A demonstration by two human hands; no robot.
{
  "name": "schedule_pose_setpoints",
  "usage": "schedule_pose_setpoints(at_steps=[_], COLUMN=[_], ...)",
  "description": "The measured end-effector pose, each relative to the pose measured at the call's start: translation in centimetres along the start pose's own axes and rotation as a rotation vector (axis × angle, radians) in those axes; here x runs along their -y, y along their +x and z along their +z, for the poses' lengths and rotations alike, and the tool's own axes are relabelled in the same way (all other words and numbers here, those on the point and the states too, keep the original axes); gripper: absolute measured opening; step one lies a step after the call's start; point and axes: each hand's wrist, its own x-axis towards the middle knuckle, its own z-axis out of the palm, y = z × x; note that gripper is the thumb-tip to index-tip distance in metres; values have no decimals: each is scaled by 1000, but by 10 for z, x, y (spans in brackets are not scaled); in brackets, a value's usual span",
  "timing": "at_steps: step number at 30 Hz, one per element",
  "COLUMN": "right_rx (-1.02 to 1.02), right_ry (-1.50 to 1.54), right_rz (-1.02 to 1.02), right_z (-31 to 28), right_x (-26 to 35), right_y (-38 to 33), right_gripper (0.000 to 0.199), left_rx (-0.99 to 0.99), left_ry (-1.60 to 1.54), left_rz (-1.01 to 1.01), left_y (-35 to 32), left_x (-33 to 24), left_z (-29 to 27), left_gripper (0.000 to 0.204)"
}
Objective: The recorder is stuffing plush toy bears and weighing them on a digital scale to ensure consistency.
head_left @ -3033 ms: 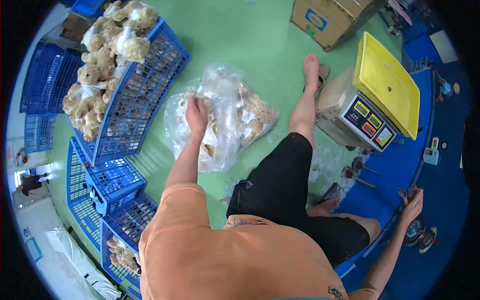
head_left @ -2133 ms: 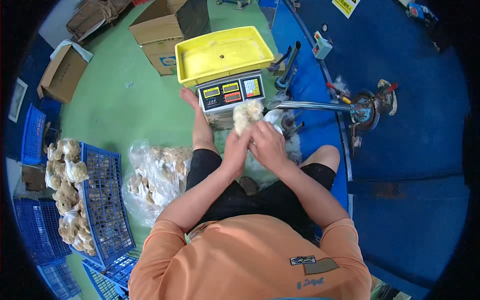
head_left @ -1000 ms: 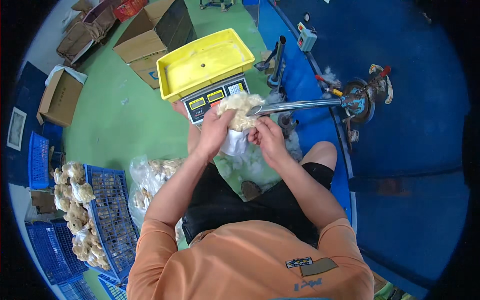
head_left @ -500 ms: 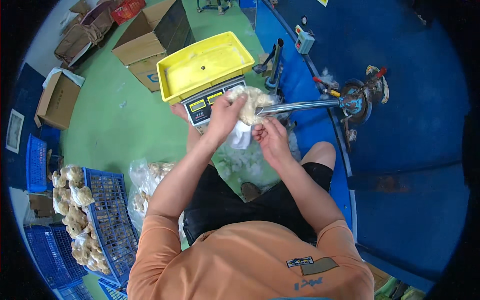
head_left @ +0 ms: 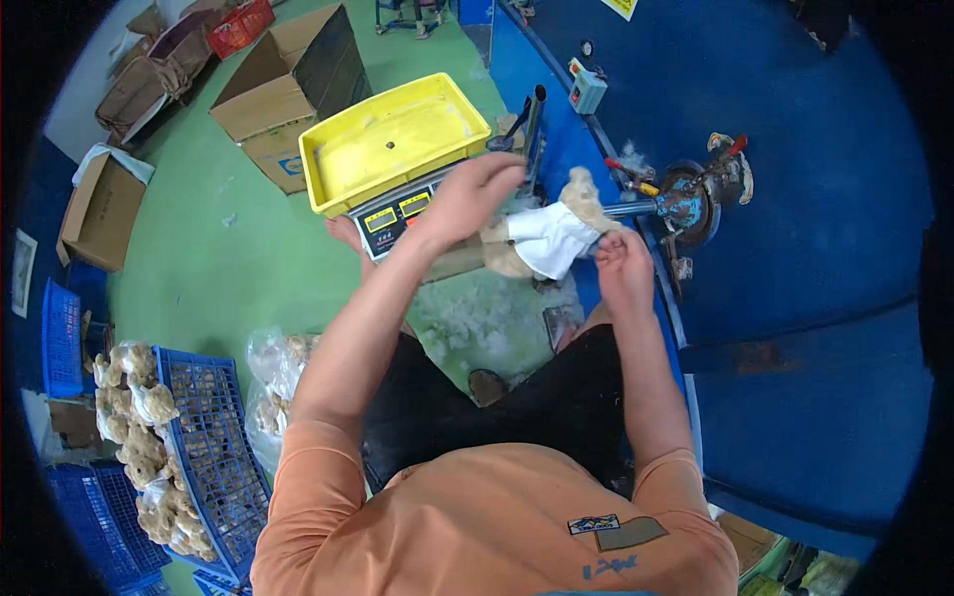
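Green floor fills the upper left of the frame, with brown cardboard boxes (head_left: 283, 94) along its top edge, and a curved blue machine housing (head_left: 825, 228) takes the whole right side. We sit between them, orange shirt at the bottom centre, both forearms reaching up toward the middle. At upper centre stands a weighing scale with a yellow tray (head_left: 393, 139) on top. We hold a plush toy skin (head_left: 552, 233), tan with a white cloth part, just right of the scale; it hangs on a horizontal metal filling tube (head_left: 636, 209) that juts leftward from the machine's round fitting (head_left: 696, 194). The toy's long axis runs along that tube, slanting from centre left up to the right. Our right hand (head_left: 621, 268) sits directly below and just right of the toy, fingers closed on its white lower edge, so it is the nearer hand. Our left hand (head_left: 477, 189) hovers above and to the left of the toy, fingers spread and loosely curled; we cannot tell whether its fingertips touch the plush. The toy thus lies between the two hands, to the right of the left one and up-left of the right. At lower left a blue mesh crate (head_left: 214, 447) carries more tan plush toys (head_left: 139, 437), and a clear bag of plush pieces (head_left: 278, 382) lies beside it on the floor.
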Motion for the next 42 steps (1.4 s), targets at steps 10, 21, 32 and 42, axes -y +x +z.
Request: schedule_pose_setpoints(at_steps=[10,21,32,42], right_rx=[776,889,407,572], right_ry=[-1770,-1822,-1991,-1723], right_rz=[-1138,-1061,-781,-1112], right_z=[63,104,56,66], right_x=[20,-11,43,-37], right_y=[29,14,47,17], right_gripper=[29,31,20,26], left_rx=[-62,-129,-189,-459], left_ry=[-907,-933,-422,-594], left_rz=[-420,-555,-202,-258], left_y=[-61,-78,-70,-131], left_x=[47,42,65,36], left_z=[37,1,7,78], left_gripper=[32,27,28,25])
